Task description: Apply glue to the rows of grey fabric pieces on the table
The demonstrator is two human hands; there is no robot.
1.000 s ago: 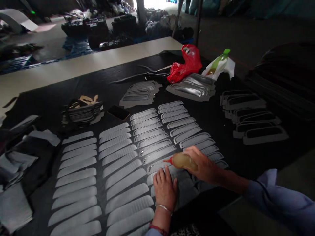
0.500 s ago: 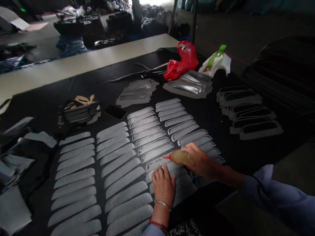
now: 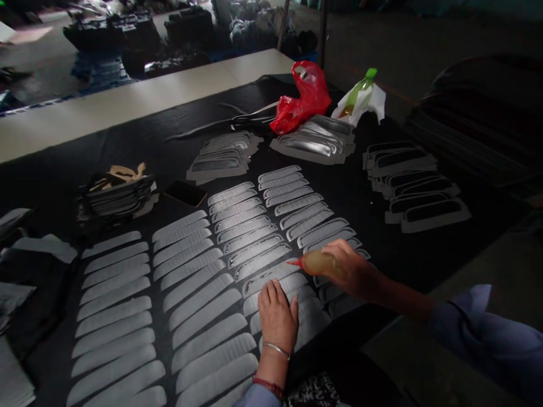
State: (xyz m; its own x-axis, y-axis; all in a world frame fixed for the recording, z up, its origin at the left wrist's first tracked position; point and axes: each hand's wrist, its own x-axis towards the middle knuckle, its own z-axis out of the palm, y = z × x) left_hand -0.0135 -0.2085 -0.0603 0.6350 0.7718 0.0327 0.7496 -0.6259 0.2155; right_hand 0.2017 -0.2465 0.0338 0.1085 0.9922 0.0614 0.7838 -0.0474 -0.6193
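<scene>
My right hand [image 3: 350, 268] is wrapped round a squeeze bottle [image 3: 320, 264] of amber liquid with a red nozzle. The nozzle tip points left, at the right end of a grey curved strip [image 3: 274, 274] that bears a shiny line of liquid along its upper edge. My left hand [image 3: 278, 314] lies flat on the strips just below, fingers stretched out. Several rows of similar grey strips [image 3: 207, 288] cover the black table surface. Those farther up the middle row have glossy wet edges [image 3: 250, 243].
A phone [image 3: 185, 193] lies beyond the strips, beside a stack of dark pieces [image 3: 121, 195]. Farther back are piles of grey cut-outs [image 3: 224, 155], a red plastic bag [image 3: 303, 99] and a green-capped bottle [image 3: 360, 96] in white wrapping. Frame-shaped pieces [image 3: 435, 215] lie at the right.
My right hand has moved the bottle rightward along the strip, to its right end. My left hand stays flat on the strips. The view has shifted slightly.
</scene>
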